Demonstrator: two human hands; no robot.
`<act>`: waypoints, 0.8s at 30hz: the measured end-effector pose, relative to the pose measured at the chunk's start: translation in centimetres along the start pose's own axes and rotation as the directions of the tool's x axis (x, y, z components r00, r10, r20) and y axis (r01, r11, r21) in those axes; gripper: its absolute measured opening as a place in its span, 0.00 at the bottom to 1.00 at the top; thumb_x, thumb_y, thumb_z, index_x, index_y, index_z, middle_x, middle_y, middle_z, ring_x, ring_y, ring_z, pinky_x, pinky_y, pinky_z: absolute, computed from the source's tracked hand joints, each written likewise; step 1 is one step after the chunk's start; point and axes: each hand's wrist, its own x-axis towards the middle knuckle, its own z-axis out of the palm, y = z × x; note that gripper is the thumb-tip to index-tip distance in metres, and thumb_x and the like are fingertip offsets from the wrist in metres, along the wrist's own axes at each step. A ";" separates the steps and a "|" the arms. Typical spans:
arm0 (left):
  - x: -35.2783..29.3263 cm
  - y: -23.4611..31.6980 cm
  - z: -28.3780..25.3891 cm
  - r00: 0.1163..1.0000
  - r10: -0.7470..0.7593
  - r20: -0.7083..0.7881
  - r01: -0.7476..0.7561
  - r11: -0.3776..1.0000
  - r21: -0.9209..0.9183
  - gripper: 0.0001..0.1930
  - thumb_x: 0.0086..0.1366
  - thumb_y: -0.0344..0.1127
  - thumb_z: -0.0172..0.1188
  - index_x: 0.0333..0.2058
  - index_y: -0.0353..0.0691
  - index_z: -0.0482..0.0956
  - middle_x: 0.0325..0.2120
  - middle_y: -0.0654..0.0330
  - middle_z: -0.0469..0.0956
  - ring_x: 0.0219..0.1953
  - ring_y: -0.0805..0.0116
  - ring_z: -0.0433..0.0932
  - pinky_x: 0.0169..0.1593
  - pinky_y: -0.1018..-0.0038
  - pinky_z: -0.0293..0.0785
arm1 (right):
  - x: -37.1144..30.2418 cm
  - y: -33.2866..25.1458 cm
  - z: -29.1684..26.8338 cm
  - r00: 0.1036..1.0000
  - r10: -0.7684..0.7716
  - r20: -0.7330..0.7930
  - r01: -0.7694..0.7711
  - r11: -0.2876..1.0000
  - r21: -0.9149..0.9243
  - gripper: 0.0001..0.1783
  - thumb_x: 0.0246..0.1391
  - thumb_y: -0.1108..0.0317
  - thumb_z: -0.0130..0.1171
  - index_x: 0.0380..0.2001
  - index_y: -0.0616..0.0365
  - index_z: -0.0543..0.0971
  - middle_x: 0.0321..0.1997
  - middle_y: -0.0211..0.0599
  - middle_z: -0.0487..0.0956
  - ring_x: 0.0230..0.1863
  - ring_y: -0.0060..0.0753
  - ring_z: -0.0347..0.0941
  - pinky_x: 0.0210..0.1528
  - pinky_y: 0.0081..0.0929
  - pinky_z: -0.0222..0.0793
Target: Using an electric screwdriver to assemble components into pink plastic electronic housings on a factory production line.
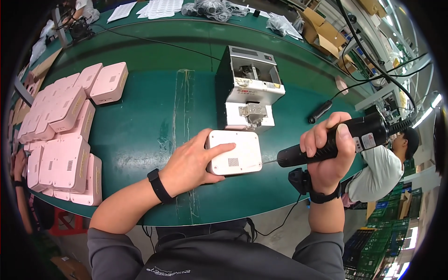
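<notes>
A pale pink plastic box (242, 149) with slotted vents and screws at its corners lies on the green table in front of me. My left hand (198, 156) is closed round its left side, the index finger stretched across the top and the thumb along the near edge. In my right hand (331, 144) is a black electric screwdriver (303, 155), its cable running up to the right. The thin bit points left and meets the box's near right corner. Just behind the box stands a white and black screw feeder (252, 88) with a metal pick-up block.
Several similar pink boxes (60, 126) are stacked at the left. A second black-handled tool (320, 111) lies right of the screw feeder on the table (140, 140). Papers and plastic bags (214, 9) lie at the back. Another person (380, 168) is at the right.
</notes>
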 end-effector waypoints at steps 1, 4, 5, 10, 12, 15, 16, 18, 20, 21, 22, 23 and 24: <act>-0.1 0.0 0.1 1.000 0.006 -0.008 -0.006 1.000 0.002 0.38 0.42 0.38 0.76 0.56 0.55 0.75 0.48 0.51 0.67 0.48 0.49 0.75 0.51 0.60 0.75 | -0.3 0.0 -0.2 1.000 -0.009 0.016 0.009 1.000 -0.014 0.13 0.62 0.57 0.46 0.38 0.56 0.66 0.20 0.30 0.66 0.15 0.25 0.62 0.23 0.28 0.63; -0.1 -0.1 0.4 1.000 0.016 -0.024 -0.016 1.000 0.005 0.38 0.42 0.38 0.76 0.56 0.55 0.75 0.47 0.51 0.67 0.47 0.49 0.75 0.50 0.60 0.76 | -0.8 0.3 -0.2 1.000 0.001 -0.003 -0.001 1.000 -0.008 0.13 0.62 0.57 0.46 0.37 0.55 0.66 0.20 0.31 0.66 0.15 0.24 0.62 0.23 0.28 0.63; -0.1 0.0 0.6 1.000 0.009 -0.017 -0.009 1.000 0.005 0.38 0.42 0.38 0.76 0.56 0.55 0.74 0.48 0.51 0.67 0.47 0.49 0.75 0.50 0.60 0.76 | -0.9 0.6 -0.2 1.000 0.006 -0.011 -0.006 1.000 -0.004 0.13 0.62 0.57 0.46 0.37 0.55 0.66 0.20 0.31 0.66 0.15 0.24 0.62 0.23 0.28 0.63; 0.0 -0.2 0.5 1.000 0.000 -0.012 0.000 1.000 0.003 0.38 0.42 0.38 0.76 0.56 0.55 0.74 0.48 0.51 0.67 0.48 0.49 0.75 0.50 0.61 0.76 | -1.6 2.8 -0.7 1.000 -0.002 -0.002 0.002 0.999 -0.034 0.13 0.61 0.56 0.47 0.36 0.55 0.65 0.20 0.30 0.66 0.15 0.24 0.61 0.23 0.28 0.63; 0.0 -0.4 0.3 1.000 0.004 -0.018 -0.004 1.000 0.004 0.38 0.42 0.38 0.76 0.56 0.55 0.74 0.49 0.51 0.67 0.48 0.49 0.75 0.50 0.61 0.76 | -1.3 3.0 -0.7 1.000 -0.006 0.028 0.006 1.000 -0.004 0.13 0.61 0.57 0.47 0.36 0.54 0.65 0.20 0.30 0.66 0.15 0.24 0.61 0.23 0.28 0.63; -0.1 -0.8 0.1 1.000 0.008 -0.024 -0.007 1.000 0.026 0.38 0.43 0.38 0.76 0.56 0.55 0.74 0.49 0.51 0.66 0.48 0.50 0.75 0.51 0.61 0.76 | -1.1 3.3 -0.7 0.999 -0.012 0.034 0.012 1.000 0.019 0.12 0.61 0.57 0.47 0.36 0.54 0.65 0.20 0.30 0.65 0.15 0.24 0.61 0.23 0.27 0.62; -0.1 -0.8 0.0 1.000 0.009 -0.026 -0.008 1.000 0.027 0.38 0.43 0.38 0.76 0.56 0.55 0.74 0.49 0.51 0.66 0.48 0.50 0.75 0.51 0.61 0.76 | -1.1 3.5 -0.7 1.000 -0.014 0.025 0.014 1.000 0.028 0.12 0.61 0.57 0.47 0.36 0.54 0.65 0.20 0.30 0.65 0.15 0.24 0.60 0.23 0.27 0.62; -0.1 -0.8 0.0 1.000 0.015 -0.022 -0.014 0.999 0.038 0.38 0.43 0.38 0.76 0.56 0.55 0.74 0.49 0.50 0.66 0.48 0.49 0.75 0.51 0.61 0.75 | -1.1 3.6 -0.7 1.000 -0.019 0.017 0.019 0.999 0.038 0.12 0.61 0.57 0.47 0.36 0.54 0.64 0.20 0.30 0.65 0.15 0.24 0.60 0.23 0.27 0.62; 0.0 -0.7 0.0 1.000 0.021 -0.021 -0.020 0.999 0.045 0.38 0.42 0.38 0.76 0.56 0.55 0.74 0.49 0.50 0.66 0.48 0.49 0.75 0.51 0.61 0.75 | -1.1 3.5 -0.7 1.000 -0.007 0.027 0.006 1.000 0.025 0.12 0.62 0.57 0.46 0.36 0.54 0.65 0.20 0.29 0.65 0.15 0.24 0.60 0.23 0.27 0.62; 0.0 -0.7 0.1 1.000 0.017 -0.015 -0.016 0.999 0.034 0.38 0.42 0.38 0.76 0.56 0.55 0.74 0.49 0.50 0.66 0.48 0.49 0.75 0.51 0.61 0.75 | -1.0 3.3 -0.7 1.000 -0.001 0.032 0.000 1.000 0.019 0.12 0.62 0.57 0.46 0.37 0.54 0.65 0.20 0.29 0.65 0.15 0.24 0.60 0.23 0.27 0.62; 0.0 -0.6 0.1 1.000 0.012 -0.008 -0.012 1.000 0.023 0.38 0.42 0.39 0.77 0.57 0.55 0.74 0.50 0.50 0.66 0.48 0.49 0.75 0.52 0.61 0.75 | -0.8 3.0 -0.7 0.999 -0.005 0.031 0.004 1.000 0.021 0.12 0.62 0.57 0.46 0.37 0.54 0.65 0.20 0.29 0.65 0.15 0.24 0.60 0.23 0.27 0.62; 0.0 -0.5 0.2 1.000 0.007 -0.002 -0.007 1.000 0.013 0.39 0.42 0.39 0.77 0.57 0.55 0.74 0.50 0.50 0.66 0.48 0.49 0.75 0.52 0.60 0.75 | -0.3 2.5 -0.5 1.000 -0.006 0.011 0.005 1.000 0.023 0.12 0.62 0.57 0.47 0.37 0.55 0.65 0.20 0.30 0.65 0.15 0.24 0.60 0.23 0.28 0.62; 0.1 -0.3 0.2 1.000 0.008 -0.003 -0.008 1.000 0.018 0.39 0.42 0.39 0.77 0.57 0.55 0.74 0.50 0.50 0.66 0.48 0.49 0.75 0.52 0.60 0.75 | 0.3 1.9 -0.3 1.000 -0.007 -0.008 0.007 1.000 0.026 0.12 0.62 0.57 0.47 0.37 0.55 0.66 0.20 0.30 0.65 0.15 0.24 0.60 0.23 0.28 0.62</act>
